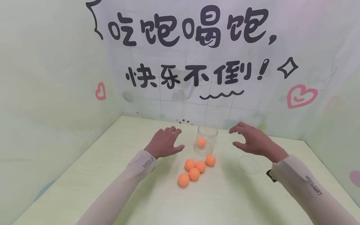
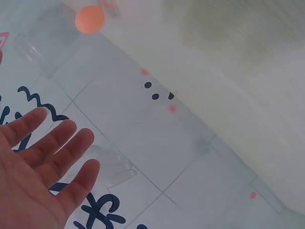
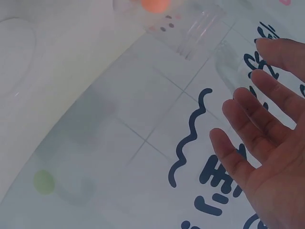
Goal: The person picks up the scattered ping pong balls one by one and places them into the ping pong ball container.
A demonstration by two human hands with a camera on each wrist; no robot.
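A clear plastic jar [image 1: 211, 140] stands upright toward the back of the table, with one orange ball [image 1: 201, 142] inside it. In front of the jar several more orange balls [image 1: 194, 174] lie grouped on the tabletop. My left hand [image 1: 164, 142] is held above the table to the jar's left, fingers spread and holding nothing. On the other side my right hand [image 1: 251, 139] hovers with relaxed fingers and thumb apart, also holding nothing. Both wrist views show the fingers loosely extended, with the jar's transparent wall [image 3: 198, 33] farther off.
A clear round lid [image 1: 249, 165] lies flat on the table [image 1: 135, 200] below my right hand. Behind the table hangs a white printed cloth [image 1: 168, 106] with dark lettering, and pale walls [image 1: 50, 93] close in both sides.
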